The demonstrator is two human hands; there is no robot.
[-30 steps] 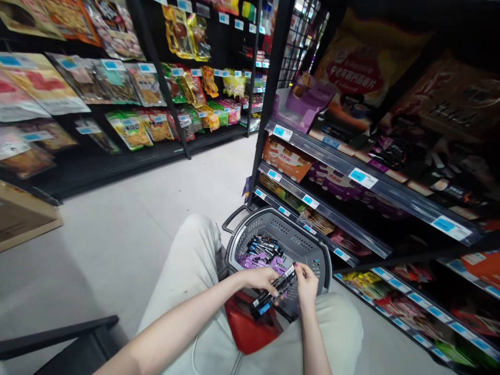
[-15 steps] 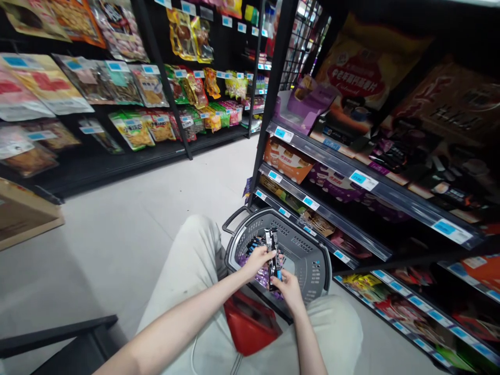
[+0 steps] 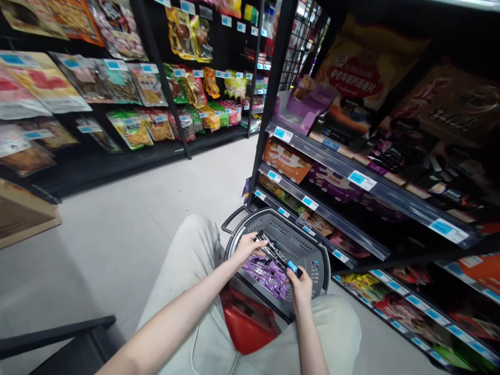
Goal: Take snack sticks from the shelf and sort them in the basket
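Note:
Over a dark grey shopping basket [image 3: 308, 245], my left hand [image 3: 249, 247] and my right hand [image 3: 300, 287] stretch a few slim black stick packets [image 3: 276, 253] between them. The left fingers pinch the upper-left end, the right fingers the lower-right end, where a blue patch shows. The packets lie slantwise; their exact number is hard to make out. Below them, a heap of purple stick packets [image 3: 265, 276] covers part of the basket's bottom. Other black packets may lie under the held ones, partly hidden.
A black shelf rack [image 3: 324, 208] with boxes and bags stands close on the right. Another shelf of snack bags [image 3: 128, 127] runs along the far left. A cardboard box [image 3: 27, 213] is on the floor at left. A red object [image 3: 250, 323] sits between my knees, behind the basket.
The black packets have turned from nearly upright to a slant, left end up. My hands have moved apart, the left to the left and the right to the right, uncovering the purple packets.

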